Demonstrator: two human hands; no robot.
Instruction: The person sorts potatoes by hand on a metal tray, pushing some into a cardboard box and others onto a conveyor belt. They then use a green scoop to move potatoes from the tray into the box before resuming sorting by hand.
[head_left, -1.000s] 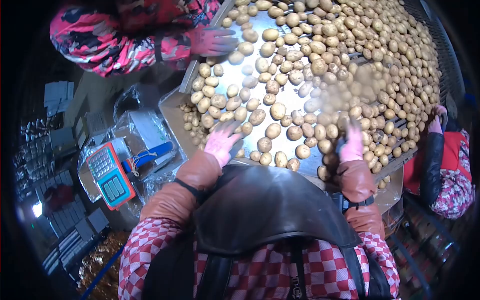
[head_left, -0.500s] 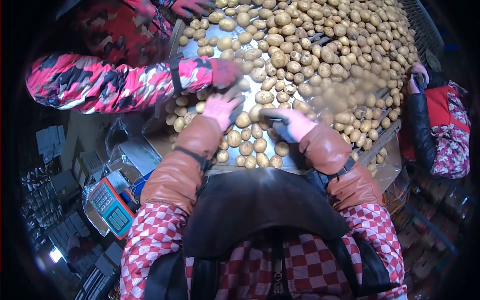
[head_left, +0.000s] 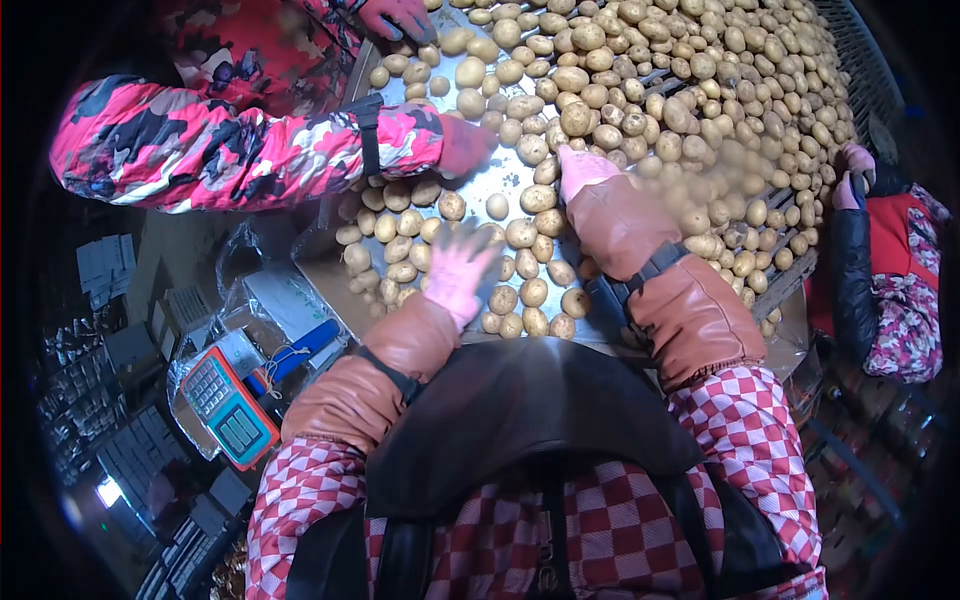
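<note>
Pale brown potatoes [head_left: 535, 290] lie loose on a metal sorting table [head_left: 513, 180]. My left hand [head_left: 462, 270], in a pink glove with dark fingers, spreads flat over several potatoes near the front of the table. Its fingertips are somewhat blurred, and I see nothing held in it. My right hand [head_left: 585, 172], in a pink glove, reaches farther in, at the edge of the dense potato pile [head_left: 690, 100]. Its fingers hardly show, so I cannot make out whether they hold a potato. Brown sleeve covers [head_left: 625, 225] wrap both my forearms.
At the left, a co-worker's gloved hand [head_left: 465, 147] reaches over the table; their other hand [head_left: 398, 18] rests higher up. Another person [head_left: 890, 260] stands at the right edge. A scale with keypad [head_left: 230, 408] sits at lower left beside a blue object [head_left: 305, 352].
My left hand has moved back toward me and spread out. My right hand has gone forward to the pile. The co-worker's nearer hand has shifted slightly right.
</note>
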